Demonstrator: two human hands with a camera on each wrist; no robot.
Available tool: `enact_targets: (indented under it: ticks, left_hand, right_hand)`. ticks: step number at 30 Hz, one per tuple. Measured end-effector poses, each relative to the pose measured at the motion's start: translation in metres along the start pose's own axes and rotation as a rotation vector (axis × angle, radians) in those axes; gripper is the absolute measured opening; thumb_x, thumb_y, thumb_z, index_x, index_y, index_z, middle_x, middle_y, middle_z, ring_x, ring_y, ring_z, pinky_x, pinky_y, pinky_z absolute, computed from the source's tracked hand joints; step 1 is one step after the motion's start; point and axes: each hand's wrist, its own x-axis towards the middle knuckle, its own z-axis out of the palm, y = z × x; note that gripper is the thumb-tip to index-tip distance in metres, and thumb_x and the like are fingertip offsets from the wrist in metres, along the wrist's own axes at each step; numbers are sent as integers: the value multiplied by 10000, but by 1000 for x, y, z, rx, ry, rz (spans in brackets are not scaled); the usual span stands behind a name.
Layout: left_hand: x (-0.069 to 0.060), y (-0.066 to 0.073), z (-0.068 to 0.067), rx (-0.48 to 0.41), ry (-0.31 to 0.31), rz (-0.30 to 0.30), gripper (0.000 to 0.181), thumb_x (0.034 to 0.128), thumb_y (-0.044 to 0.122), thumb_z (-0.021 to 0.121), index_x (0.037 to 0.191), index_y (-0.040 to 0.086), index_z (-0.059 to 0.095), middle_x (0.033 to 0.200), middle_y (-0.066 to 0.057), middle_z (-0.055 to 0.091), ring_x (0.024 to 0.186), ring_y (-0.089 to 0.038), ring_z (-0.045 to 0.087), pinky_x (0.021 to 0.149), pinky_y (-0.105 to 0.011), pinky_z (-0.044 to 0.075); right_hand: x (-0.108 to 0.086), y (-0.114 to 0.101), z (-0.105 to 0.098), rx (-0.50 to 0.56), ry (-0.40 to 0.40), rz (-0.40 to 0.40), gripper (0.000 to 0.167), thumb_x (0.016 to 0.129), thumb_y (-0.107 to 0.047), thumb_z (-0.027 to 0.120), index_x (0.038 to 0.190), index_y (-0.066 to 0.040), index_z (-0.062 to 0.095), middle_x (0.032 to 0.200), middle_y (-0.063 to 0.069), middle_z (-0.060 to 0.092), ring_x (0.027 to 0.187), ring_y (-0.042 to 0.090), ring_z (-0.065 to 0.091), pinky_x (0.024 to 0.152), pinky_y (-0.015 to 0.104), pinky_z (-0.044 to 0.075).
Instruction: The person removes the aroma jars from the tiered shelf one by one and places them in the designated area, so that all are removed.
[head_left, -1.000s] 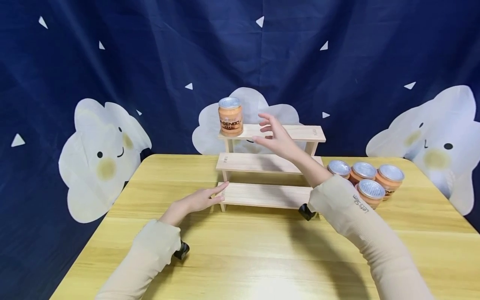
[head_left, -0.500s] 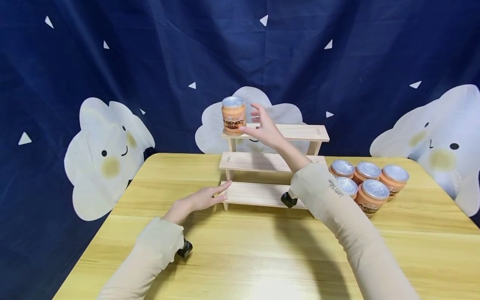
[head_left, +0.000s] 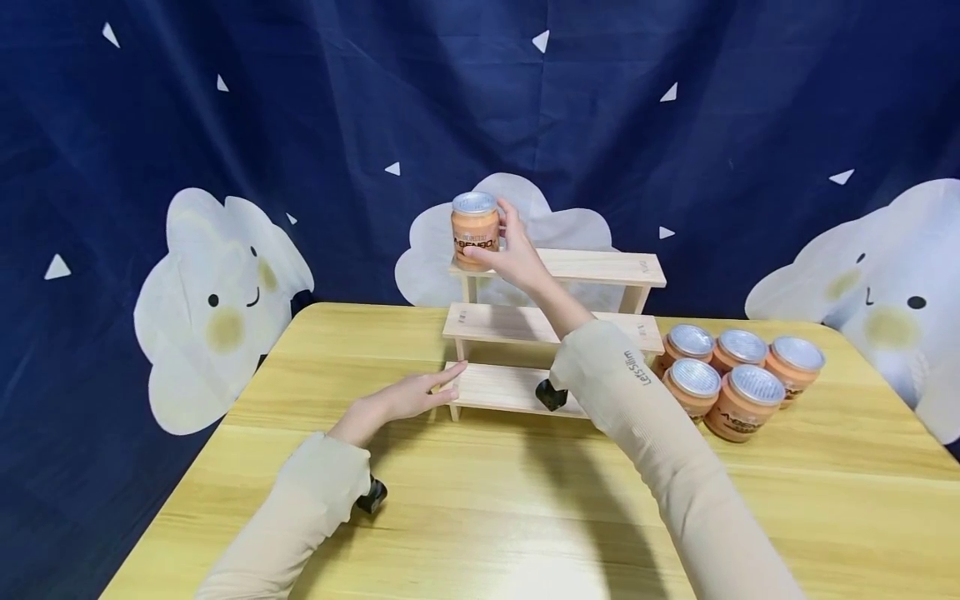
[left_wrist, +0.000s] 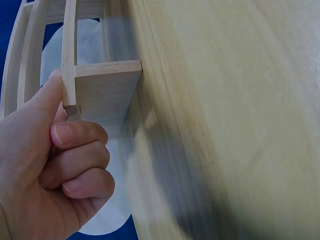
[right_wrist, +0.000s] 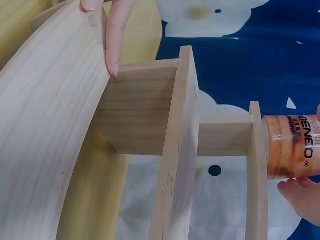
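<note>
On the left end of the top step of a three-tier wooden shelf (head_left: 555, 325) stands an orange jar (head_left: 467, 229) with a silver lid. My right hand (head_left: 517, 254) grips this jar, thumb across its front and fingers round its right side. In the right wrist view the jar (right_wrist: 290, 145) touches the top board, and part of the hand is cut off by the frame's edge. My left hand (head_left: 401, 397) holds the left end of the lowest board. Seen from the left wrist, the thumb and curled fingers (left_wrist: 80, 160) pinch that board (left_wrist: 70, 55).
Several more orange jars (head_left: 746, 400) with silver lids stand grouped on the wooden table (head_left: 465, 508), right of the shelf. A dark blue curtain (head_left: 337, 100) with white clouds hangs behind the table.
My right hand has moved left along the top step and closed round the jar. My left hand stays at the lowest board. The head view has shifted slightly.
</note>
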Motion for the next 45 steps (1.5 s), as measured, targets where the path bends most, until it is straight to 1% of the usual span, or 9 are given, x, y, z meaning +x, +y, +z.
enact_targets:
  ticks: [4,7,12,16,21,29,37,41,45]
  left_hand:
    - [3,2,1,-1,-4,1,580,969,431,368,1474,234,162,1472,-82,276,1288,-349,341,1067,-477,258]
    - [5,4,2,-3,-6,0,579,968,427,373,1474,239,162,1467,-85,284,1286,-351,343,1068,-476,255]
    - [9,6,3,4,-4,5,578,969,425,375,1473,240,162,1460,-88,300,1285,-349,346,1070,-469,255]
    - [11,6,5,8,-8,13,577,970,423,371,1474,241,156,1466,-79,289,1288,-344,342,1072,-461,256]
    - [12,6,6,4,-16,7,579,968,437,366,1473,261,147,1464,-71,293,1289,-338,344,1073,-458,257]
    - [5,3,3,-3,-18,4,576,971,417,374,1474,244,152,1468,-82,284,1296,-343,331,1075,-472,244]
    - [1,0,2,-2,-10,15,585,970,424,370,1475,224,154,1468,-99,280,1298,-349,324,1075,-474,244]
    - [0,-1,1,-4,-13,3,586,970,426,369,1475,230,148,1470,-97,272,1297,-359,320,1074,-479,241]
    - [0,-2,0,-2,-5,5,587,970,424,369,1476,221,151,1469,-108,272,1291,-374,323,1069,-489,244]
  right_hand:
    - [3,3,0,16,21,-21,879,801,-108,683,1448,-50,90,1370,176,362,1214,288,373,1029,366,315]
    - [5,5,-1,-26,41,-23,901,785,-117,706,1446,-58,96,1377,174,343,1250,266,324,1054,344,280]
    - [9,9,-2,-125,86,5,926,767,-158,736,1448,-87,112,1407,174,271,1297,258,240,1082,367,227]
    - [9,11,-2,-162,124,25,911,765,-176,743,1446,-100,142,1393,181,275,1271,264,268,1070,380,252]
    - [5,13,-4,-162,136,8,888,771,-177,740,1441,-97,163,1393,175,270,1274,252,277,1073,364,251]
    - [-15,14,-17,-144,110,-67,878,754,-148,750,1428,-74,192,1292,203,355,1111,280,419,944,396,369]
    - [-34,18,-46,-140,86,-116,843,741,-97,751,1392,-36,219,1262,225,401,1059,318,459,921,421,378]
    - [-55,9,-61,-99,74,-94,835,740,-27,733,1388,-13,207,1262,255,429,1070,373,471,923,462,378]
    - [-80,1,-76,-104,65,-74,835,744,31,709,1391,17,182,1278,288,383,1092,410,437,876,484,420]
